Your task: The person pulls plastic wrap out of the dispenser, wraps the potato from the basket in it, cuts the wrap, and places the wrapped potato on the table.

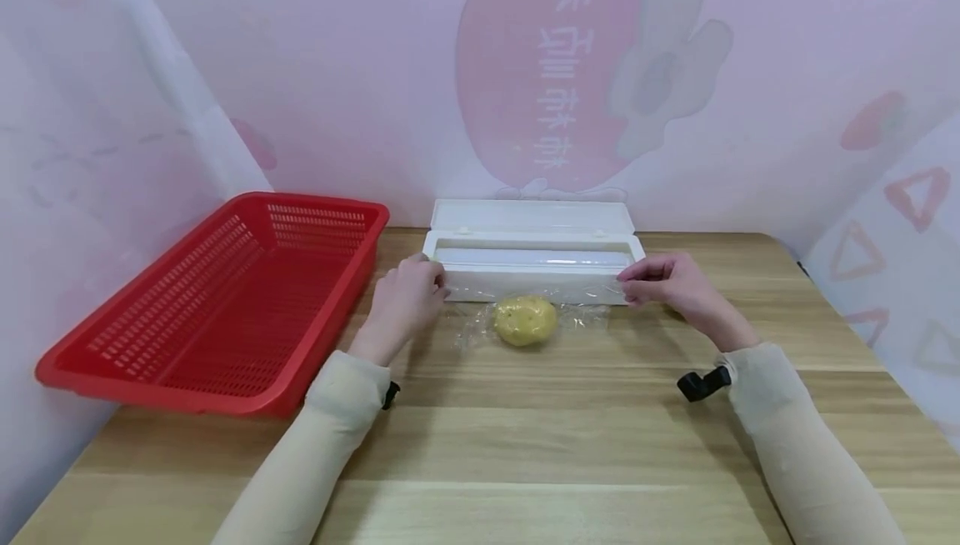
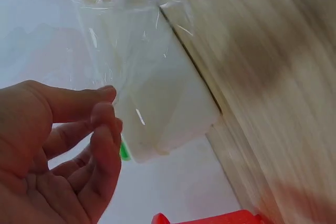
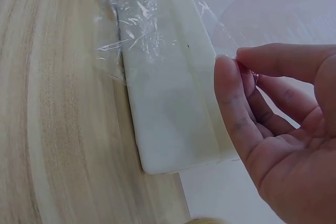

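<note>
A yellow potato [image 1: 525,320] lies on the table, with clear plastic wrap [image 1: 588,316] over and around it. Behind it stands a white cling film dispenser box [image 1: 536,285], its lid [image 1: 532,216] raised and a roll of film inside. My left hand [image 1: 407,299] pinches the film between thumb and index finger at the box's left front corner. At the right front corner, my right hand [image 1: 671,288] pinches the film's other side. Between both hands the film [image 2: 131,56] stretches along the box front, as the left wrist view shows.
A large red plastic basket [image 1: 307,362] with slotted walls stands to the left on the wooden table [image 1: 570,462]. Close behind the box rises a wall [image 1: 360,70] with pink printed pictures. Each wrist wears a black camera strap piece [image 1: 705,383].
</note>
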`<act>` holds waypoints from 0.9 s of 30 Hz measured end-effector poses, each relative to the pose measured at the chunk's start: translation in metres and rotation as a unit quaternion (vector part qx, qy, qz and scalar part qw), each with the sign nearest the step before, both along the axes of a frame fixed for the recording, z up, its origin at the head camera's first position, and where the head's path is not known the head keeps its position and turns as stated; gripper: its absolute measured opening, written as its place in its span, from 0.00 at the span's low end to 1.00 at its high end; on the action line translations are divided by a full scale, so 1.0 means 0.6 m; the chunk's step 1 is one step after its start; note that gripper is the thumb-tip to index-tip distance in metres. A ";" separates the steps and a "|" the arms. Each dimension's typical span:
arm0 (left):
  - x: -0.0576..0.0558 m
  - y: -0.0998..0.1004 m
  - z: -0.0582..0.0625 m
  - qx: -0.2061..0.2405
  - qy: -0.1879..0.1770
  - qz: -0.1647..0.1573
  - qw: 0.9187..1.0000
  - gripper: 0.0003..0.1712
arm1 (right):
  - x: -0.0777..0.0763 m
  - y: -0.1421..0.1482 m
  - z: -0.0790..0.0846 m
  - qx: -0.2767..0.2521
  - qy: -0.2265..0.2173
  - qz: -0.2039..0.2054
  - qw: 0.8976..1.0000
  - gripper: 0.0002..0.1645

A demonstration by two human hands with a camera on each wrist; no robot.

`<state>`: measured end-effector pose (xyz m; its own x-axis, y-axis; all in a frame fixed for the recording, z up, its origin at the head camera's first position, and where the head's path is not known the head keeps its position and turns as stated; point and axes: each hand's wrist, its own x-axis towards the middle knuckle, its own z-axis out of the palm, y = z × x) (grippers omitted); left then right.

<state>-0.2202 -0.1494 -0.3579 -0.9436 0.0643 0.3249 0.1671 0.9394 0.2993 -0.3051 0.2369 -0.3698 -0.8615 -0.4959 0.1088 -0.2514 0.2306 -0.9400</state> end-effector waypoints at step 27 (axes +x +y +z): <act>0.052 0.011 -0.002 0.550 -0.167 -0.043 0.817 0.17 | 0.044 -0.016 -0.004 -0.103 -0.103 -0.040 0.989 0.23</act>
